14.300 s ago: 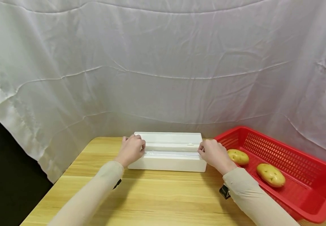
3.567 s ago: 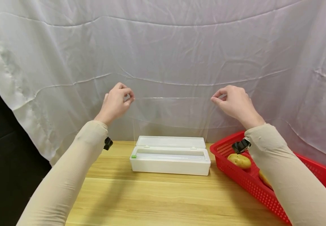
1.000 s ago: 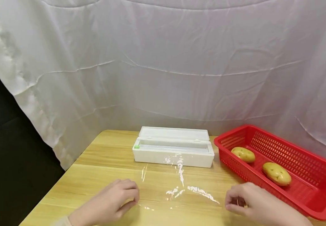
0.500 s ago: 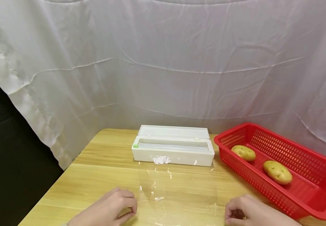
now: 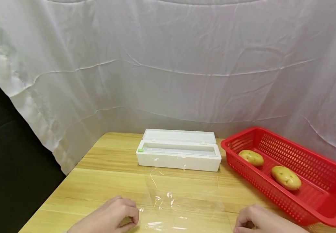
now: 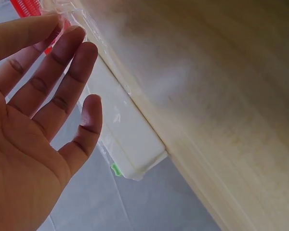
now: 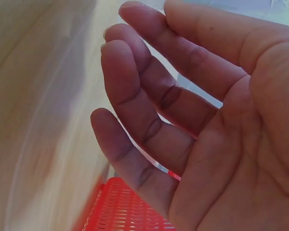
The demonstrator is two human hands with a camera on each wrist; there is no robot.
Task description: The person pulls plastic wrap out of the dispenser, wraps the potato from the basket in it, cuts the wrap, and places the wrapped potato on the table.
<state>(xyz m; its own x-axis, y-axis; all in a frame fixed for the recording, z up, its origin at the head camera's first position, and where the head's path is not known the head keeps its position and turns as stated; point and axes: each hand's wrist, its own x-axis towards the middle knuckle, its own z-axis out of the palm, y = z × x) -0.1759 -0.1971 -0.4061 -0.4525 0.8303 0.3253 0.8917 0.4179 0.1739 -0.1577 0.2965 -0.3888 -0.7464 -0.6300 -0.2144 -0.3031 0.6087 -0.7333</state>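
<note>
A clear sheet of plastic wrap (image 5: 185, 205) spreads over the front of the table, its glints running back to the white wrap dispenser box (image 5: 179, 161). My left hand (image 5: 110, 215) pinches one near corner between thumb and index finger; the left wrist view has crumpled film at those fingertips (image 6: 58, 24), the other fingers loosely bent. At the opposite near corner my right hand (image 5: 262, 220) pinches the film with thumb and index finger, low over the table. The box's lid (image 5: 179, 136) stands raised, and a roll shows inside. Beside its slot sits a green slider (image 5: 140, 150).
To the right stands a red perforated basket (image 5: 325, 171) holding two potatoes, one nearer the back (image 5: 251, 158) and one nearer the front (image 5: 285, 178). A pale curtain (image 5: 168, 64) hangs behind the wooden table (image 5: 80, 187). Something black (image 5: 16, 171) lies beyond its left edge.
Earlier both hands were at the box, then held the film stretched up in the air. They have since come down toward the table's front, drawing it forward. Lately the film's glints shifted; hands barely moved.
</note>
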